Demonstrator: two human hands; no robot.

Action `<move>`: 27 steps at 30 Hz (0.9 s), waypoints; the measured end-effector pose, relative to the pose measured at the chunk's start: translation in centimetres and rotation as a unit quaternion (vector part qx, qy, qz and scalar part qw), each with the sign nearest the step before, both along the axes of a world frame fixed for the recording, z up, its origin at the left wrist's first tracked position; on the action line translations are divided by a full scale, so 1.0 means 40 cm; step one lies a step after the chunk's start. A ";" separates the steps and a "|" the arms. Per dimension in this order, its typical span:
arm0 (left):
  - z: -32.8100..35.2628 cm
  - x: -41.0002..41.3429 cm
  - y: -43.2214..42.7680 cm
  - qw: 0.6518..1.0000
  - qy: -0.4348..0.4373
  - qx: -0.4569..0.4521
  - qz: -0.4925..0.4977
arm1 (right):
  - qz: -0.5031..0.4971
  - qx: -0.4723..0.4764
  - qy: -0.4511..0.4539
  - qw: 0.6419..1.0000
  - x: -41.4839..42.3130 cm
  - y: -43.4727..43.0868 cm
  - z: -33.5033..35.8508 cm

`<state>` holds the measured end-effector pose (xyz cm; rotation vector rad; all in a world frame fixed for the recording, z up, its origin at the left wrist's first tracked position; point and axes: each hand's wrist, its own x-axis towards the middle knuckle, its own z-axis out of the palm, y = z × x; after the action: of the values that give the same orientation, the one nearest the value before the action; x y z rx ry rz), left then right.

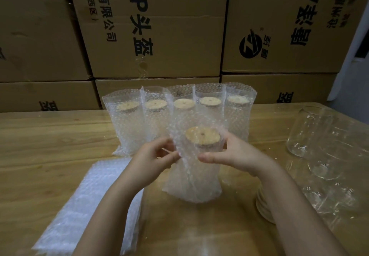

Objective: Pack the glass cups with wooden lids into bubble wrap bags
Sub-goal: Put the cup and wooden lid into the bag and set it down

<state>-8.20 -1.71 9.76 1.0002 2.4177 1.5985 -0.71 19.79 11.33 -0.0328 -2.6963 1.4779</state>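
A: Two hands on bag (191,176)?
B: Yes. Left hand (153,156) pinching its left edge, right hand (235,156) clasping right side.
A: Cup (207,149)?
B: Between them, upright, lid (202,136) up, above table (60,136); possibly not seated fully.

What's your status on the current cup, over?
Left hand, right hand gripping bubble wrap bag near its top. Lidded cup inside. Five bagged cups behind, nothing blocking.

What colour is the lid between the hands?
The lid is light tan wood; head view.
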 end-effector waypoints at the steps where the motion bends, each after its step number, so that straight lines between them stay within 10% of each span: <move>1: -0.008 0.002 0.011 0.999 -0.020 0.033 0.005 | -0.007 -0.015 0.009 1.000 0.000 0.005 0.002; 6: -0.090 0.014 0.090 0.982 -0.083 0.134 0.101 | -0.105 -0.039 0.057 0.992 -0.007 0.049 -0.002; 15: -0.221 0.025 0.113 0.990 -0.101 -0.055 0.087 | -0.349 -0.019 0.153 0.925 -0.021 0.154 -0.045; 27: -0.223 0.026 0.107 0.990 -0.059 -0.093 0.083 | -0.395 0.022 0.162 0.904 -0.028 0.167 -0.059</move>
<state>-7.16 2.58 0.83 0.6725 2.5677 1.3979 -1.82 26.49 8.98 -0.7129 -2.0433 1.0392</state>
